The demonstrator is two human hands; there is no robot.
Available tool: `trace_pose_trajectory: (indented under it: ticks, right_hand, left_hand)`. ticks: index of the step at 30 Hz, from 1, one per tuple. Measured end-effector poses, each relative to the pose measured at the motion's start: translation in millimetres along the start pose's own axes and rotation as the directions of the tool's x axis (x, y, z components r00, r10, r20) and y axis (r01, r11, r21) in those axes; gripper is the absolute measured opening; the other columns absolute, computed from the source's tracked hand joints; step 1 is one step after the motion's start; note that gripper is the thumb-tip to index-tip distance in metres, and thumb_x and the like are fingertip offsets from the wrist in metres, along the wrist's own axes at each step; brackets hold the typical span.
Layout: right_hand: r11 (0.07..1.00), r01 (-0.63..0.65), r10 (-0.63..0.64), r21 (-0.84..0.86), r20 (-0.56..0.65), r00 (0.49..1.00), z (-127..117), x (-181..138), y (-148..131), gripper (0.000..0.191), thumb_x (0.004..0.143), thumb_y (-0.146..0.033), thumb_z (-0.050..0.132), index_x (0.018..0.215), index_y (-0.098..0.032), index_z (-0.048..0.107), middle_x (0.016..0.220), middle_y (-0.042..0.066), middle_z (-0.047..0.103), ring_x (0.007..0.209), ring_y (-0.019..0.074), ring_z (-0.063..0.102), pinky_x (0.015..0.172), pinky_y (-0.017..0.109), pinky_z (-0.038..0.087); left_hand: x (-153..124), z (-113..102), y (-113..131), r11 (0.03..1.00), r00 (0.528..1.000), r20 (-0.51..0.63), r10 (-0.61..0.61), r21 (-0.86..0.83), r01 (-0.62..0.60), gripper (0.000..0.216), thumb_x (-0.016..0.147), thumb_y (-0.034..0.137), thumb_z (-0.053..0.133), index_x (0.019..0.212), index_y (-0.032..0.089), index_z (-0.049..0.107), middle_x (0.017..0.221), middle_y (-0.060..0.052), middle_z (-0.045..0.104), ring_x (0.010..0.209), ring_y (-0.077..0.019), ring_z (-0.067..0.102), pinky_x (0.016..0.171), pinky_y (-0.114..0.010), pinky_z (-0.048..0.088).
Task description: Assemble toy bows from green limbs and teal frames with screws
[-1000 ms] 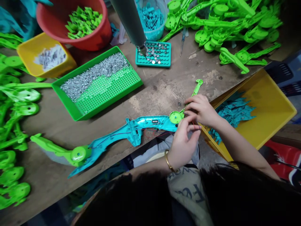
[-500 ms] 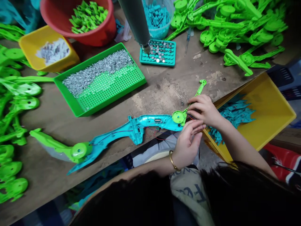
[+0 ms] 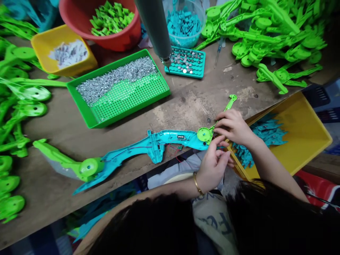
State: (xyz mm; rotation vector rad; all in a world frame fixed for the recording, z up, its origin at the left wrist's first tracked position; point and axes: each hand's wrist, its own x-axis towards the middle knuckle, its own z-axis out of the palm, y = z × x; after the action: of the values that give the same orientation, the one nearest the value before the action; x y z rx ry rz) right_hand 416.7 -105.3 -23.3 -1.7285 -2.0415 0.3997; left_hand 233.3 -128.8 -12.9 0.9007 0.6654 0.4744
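Observation:
A long blue plastic toy-bow half (image 3: 177, 140) lies with its inner side up along the table's front edge. A green piece with a round hub (image 3: 204, 134) and a thin arm sits at its right end. My right hand (image 3: 232, 126) has its fingers bent over that green arm, fingertips touching it. Just below, my left hand (image 3: 214, 164), with a bracelet at the wrist, is closed by the blue end, fingers curled; what they pinch is hidden. Thin red wires and a small circuit board (image 3: 180, 147) hang along the blue half. A green limb (image 3: 90, 168) is joined at the left end.
A green tray of screws (image 3: 130, 95), a teal tray of small metal discs (image 3: 196, 65) and a hanging power screwdriver (image 3: 156, 32) are ahead. Green parts pile up left and right (image 3: 284, 39). A yellow bin (image 3: 308, 134) of blue parts stands at the right edge.
My left fingers have curled in more, near the blue end. My right hand stays over the green arm, almost unmoved. The camera view has shifted slightly.

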Motion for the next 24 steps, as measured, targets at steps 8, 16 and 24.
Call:
trace_pose_trajectory:
  ticks: [8,16,24]
  right_hand:
    - [0.999,0.012,-0.014,-0.053,-0.04,0.999,6,-2,0,0.017,0.088,-0.038,0.061,0.084,-0.022,0.066,0.103,0.004,0.068,0.1,0.0217,0.055,0.088,0.039,0.037]
    - [0.99,-0.06,0.051,-0.127,-0.073,0.996,10,-2,-11,0.017,0.087,-0.037,0.062,0.08,-0.022,0.062,0.105,0.004,0.067,0.102,0.0231,0.053,0.089,0.039,0.037]
    - [0.969,-0.185,0.176,-0.161,-0.067,0.982,12,2,-23,0.025,0.085,-0.036,0.063,0.105,-0.021,0.061,0.098,0.007,0.066,0.102,0.0266,0.054,0.089,0.041,0.039]
  left_hand:
    - [12,-76,66,0.196,0.944,0.145,0.296,0.958,-0.208,0.023,0.095,0.028,0.049,0.105,0.016,0.066,0.094,-0.007,0.07,0.083,-0.0173,0.064,0.074,-0.029,0.048]
    - [22,-82,59,-0.335,0.939,0.258,0.227,0.926,-0.174,0.026,0.097,0.027,0.043,0.095,0.018,0.068,0.077,-0.005,0.066,0.072,-0.0193,0.062,0.056,-0.029,0.039]
    - [8,-92,65,-0.423,0.914,0.329,0.237,0.882,-0.208,0.025,0.096,0.02,0.042,0.105,0.018,0.065,0.091,-0.007,0.063,0.081,-0.0193,0.059,0.065,-0.029,0.045]
